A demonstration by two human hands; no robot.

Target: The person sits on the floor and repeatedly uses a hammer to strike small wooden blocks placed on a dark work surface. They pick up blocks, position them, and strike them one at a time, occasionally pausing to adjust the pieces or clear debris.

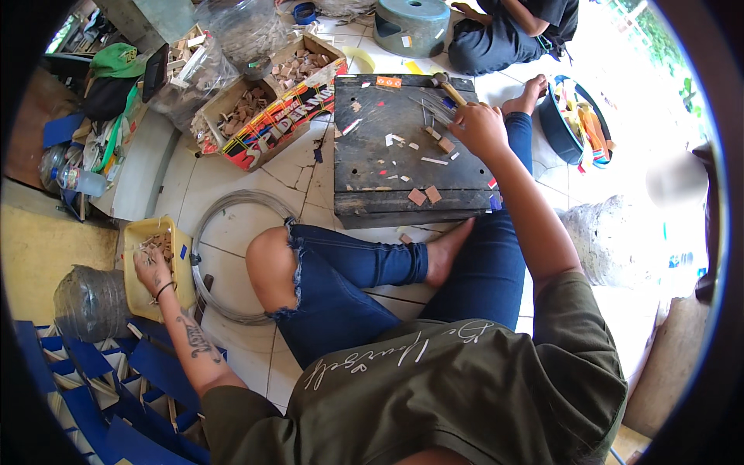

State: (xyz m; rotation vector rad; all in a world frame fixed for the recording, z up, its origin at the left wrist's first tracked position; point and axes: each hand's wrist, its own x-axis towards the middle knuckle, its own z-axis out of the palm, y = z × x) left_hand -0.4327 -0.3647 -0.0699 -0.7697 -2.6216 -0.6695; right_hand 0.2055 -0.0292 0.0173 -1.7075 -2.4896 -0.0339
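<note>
Yellow tub (183,273) at lower left takes the left hand (153,267), fingers curled into wood bits. Right hand (480,128), upper centre, pinches thin sticks (435,108) on the dark wooden board (372,167).

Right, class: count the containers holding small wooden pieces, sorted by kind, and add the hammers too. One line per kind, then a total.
Yellow tub, under the left hand: 1
Cardboard boxes of wooden blocks: 2
Hammer, by the right hand on the dark work board: 1
Total: 4
</note>
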